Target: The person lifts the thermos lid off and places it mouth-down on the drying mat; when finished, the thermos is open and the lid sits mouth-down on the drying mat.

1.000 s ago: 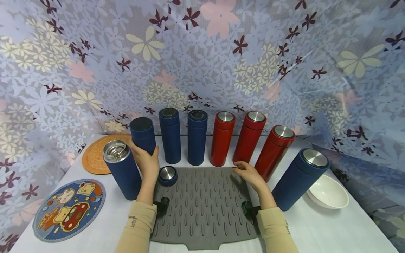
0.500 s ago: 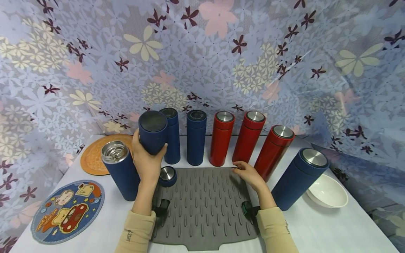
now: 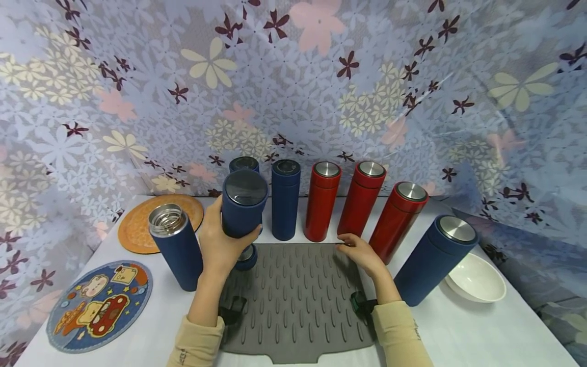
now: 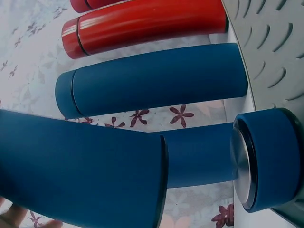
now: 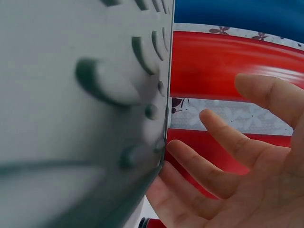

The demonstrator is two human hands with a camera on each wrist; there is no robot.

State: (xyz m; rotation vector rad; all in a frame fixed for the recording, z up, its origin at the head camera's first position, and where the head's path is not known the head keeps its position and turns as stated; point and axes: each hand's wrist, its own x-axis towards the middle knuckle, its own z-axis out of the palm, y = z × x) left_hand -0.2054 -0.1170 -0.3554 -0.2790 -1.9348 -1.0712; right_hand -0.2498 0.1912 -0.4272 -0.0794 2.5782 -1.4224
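The left hand (image 3: 221,248) is gripping a raised dark-blue flask (image 3: 245,216) near the far-left corner of the gray mat (image 3: 298,306); any careless swing is risking toppling the blue bottle (image 3: 244,162) behind. The right hand (image 3: 362,253), relaxed, is holding nothing.

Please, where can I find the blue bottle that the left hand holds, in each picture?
Head: the held blue bottle is left of centre, in the left hand.
Left wrist: it is large at lower left, cut off by the left edge.
Right wrist: not in it; the blue strip at top right is another bottle.
Shared landmark: the grey ridged mat, lower middle in head, right side in left wrist, left side in right wrist.
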